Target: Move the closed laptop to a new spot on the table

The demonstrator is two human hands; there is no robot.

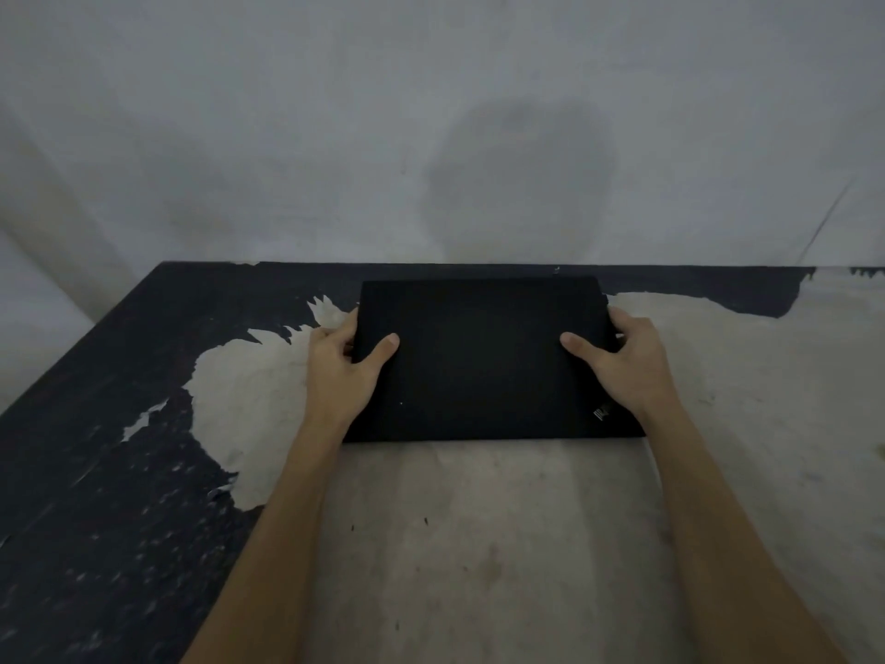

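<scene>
1. One closed black laptop (483, 357) lies flat on one table (479, 543); two bare hands are on it.
2. The left hand (342, 359) clasps the laptop's left edge: the thumb lies across the lid and the fingers curl round and under the side, closed on the casing.
3. The right hand (625, 361) clasps the laptop's right edge likewise, thumb on the lid and fingers bent round the side.
4. A small slanted logo (601, 413) sits at the laptop's near right corner; its lettering is too small and dim to read.
5. The laptop's far edge runs just beside the table's far edge, which meets a pale wall (431, 136) bearing a soft shadow.
6. Nearer than the laptop spreads a wide bare stretch of worn pale tabletop.
7. Left of the laptop the dark coating is peeled in patches, with open surface out to the table's slanting left edge.
8. Right of the laptop pale bare surface runs to the frame's edge.
</scene>
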